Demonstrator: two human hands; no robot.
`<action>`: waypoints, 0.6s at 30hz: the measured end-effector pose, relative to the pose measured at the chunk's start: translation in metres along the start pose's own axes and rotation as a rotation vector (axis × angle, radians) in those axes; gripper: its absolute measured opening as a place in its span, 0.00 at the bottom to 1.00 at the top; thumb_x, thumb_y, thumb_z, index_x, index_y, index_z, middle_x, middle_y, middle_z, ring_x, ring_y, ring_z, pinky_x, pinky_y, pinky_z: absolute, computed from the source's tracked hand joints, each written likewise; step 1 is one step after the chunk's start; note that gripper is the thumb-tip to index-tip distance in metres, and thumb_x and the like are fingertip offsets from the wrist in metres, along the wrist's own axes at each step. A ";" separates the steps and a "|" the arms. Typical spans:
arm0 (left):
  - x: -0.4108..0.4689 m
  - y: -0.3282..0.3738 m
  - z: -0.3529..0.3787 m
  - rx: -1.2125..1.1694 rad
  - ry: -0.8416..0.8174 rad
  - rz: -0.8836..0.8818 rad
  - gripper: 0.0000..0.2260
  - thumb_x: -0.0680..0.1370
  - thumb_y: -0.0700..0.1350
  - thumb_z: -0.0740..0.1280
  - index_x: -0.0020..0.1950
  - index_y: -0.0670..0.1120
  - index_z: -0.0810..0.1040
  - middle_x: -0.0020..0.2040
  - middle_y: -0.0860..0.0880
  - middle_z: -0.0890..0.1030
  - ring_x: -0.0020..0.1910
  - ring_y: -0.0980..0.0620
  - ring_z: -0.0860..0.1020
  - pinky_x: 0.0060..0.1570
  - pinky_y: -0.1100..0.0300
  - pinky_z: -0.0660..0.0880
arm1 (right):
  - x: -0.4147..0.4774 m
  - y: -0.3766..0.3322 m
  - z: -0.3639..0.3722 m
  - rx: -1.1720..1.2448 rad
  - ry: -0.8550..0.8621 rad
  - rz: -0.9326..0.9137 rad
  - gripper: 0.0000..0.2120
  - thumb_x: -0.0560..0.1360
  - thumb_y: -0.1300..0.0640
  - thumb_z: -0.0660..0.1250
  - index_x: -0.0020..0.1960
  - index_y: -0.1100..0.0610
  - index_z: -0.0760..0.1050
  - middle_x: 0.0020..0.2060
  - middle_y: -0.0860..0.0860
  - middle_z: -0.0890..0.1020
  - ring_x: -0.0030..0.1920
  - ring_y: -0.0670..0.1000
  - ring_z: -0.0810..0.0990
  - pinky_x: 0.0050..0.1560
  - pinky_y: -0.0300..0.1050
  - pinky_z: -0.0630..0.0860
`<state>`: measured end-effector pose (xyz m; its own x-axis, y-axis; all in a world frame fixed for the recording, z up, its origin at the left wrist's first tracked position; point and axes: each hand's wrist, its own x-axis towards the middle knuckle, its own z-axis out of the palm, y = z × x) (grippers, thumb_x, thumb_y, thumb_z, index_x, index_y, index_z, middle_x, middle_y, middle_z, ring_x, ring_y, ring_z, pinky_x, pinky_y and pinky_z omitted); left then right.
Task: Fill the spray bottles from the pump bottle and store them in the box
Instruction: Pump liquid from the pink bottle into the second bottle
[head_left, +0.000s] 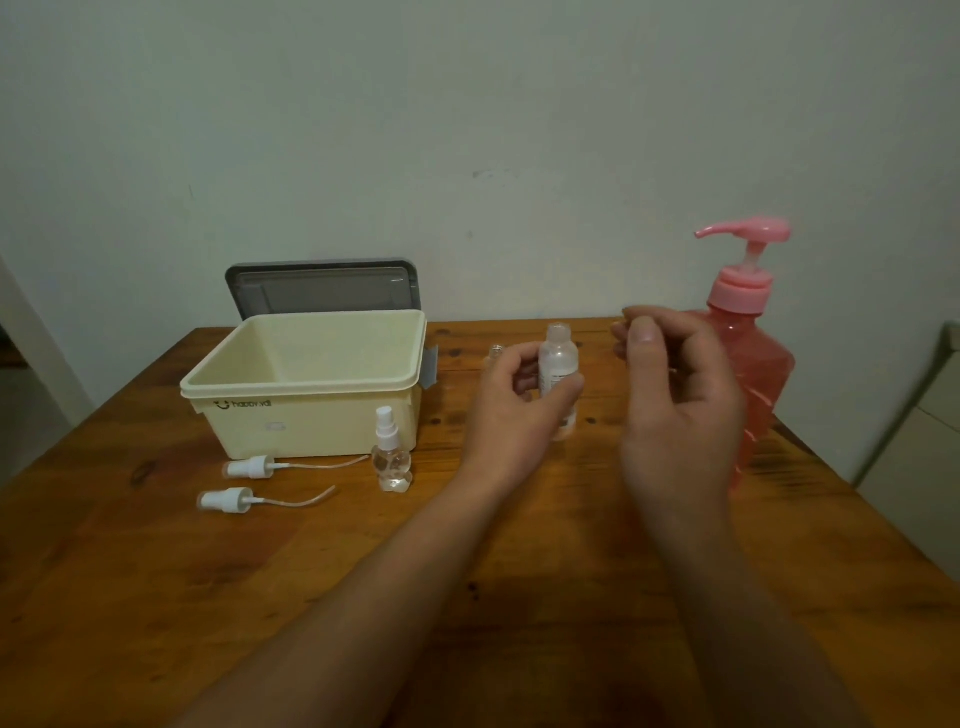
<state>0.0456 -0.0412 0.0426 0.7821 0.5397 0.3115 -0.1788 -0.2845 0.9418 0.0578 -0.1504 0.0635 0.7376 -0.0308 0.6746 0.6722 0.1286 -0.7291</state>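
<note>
Early stage. Desk (156, 571) carrying open box (311, 421), nothing stored yet. Pump bottle (753, 358) at right. Left hand (519, 405) gripping uncapped clear bottle (558, 358) mid-desk. Right hand (680, 395) loosely curled beside pump bottle, apparently empty. Capped bear bottle (390, 460) in front of box. Two spray heads (249, 466) lying loose, not yet fitted.

The box (311, 395) stands toward the worktop's (156, 597) far left, its lid (322, 286) upright behind it. One spray head (249, 466) lies before the box, a second spray head (226, 500) nearer still. A capped spray bottle (390, 462) stands at the box's near right corner. Further right, the left hand (519, 400) holds an uncapped bottle (558, 358), and the pump bottle (748, 364) stands near the right edge.
</note>
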 end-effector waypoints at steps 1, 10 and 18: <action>-0.002 0.005 0.003 -0.014 -0.020 0.004 0.19 0.74 0.45 0.73 0.64 0.48 0.75 0.58 0.51 0.80 0.56 0.55 0.78 0.58 0.56 0.78 | 0.004 -0.001 -0.002 -0.009 0.012 -0.016 0.06 0.81 0.54 0.62 0.54 0.49 0.76 0.47 0.42 0.81 0.50 0.40 0.80 0.51 0.35 0.75; -0.009 0.027 0.014 -0.026 -0.136 0.063 0.19 0.75 0.45 0.72 0.64 0.50 0.74 0.53 0.57 0.78 0.51 0.62 0.77 0.44 0.73 0.76 | 0.043 -0.014 -0.030 -0.133 0.168 -0.240 0.06 0.81 0.57 0.61 0.52 0.47 0.75 0.46 0.49 0.81 0.42 0.41 0.78 0.41 0.34 0.73; -0.008 0.034 0.018 -0.062 -0.175 0.059 0.18 0.75 0.44 0.72 0.64 0.49 0.75 0.50 0.59 0.78 0.46 0.65 0.78 0.40 0.75 0.76 | 0.088 -0.007 -0.044 -0.173 0.264 -0.011 0.07 0.81 0.51 0.61 0.52 0.51 0.76 0.47 0.44 0.79 0.43 0.33 0.76 0.43 0.27 0.69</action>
<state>0.0439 -0.0696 0.0698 0.8600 0.3763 0.3448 -0.2596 -0.2592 0.9303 0.1212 -0.1971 0.1231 0.7062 -0.2906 0.6456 0.6643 -0.0433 -0.7462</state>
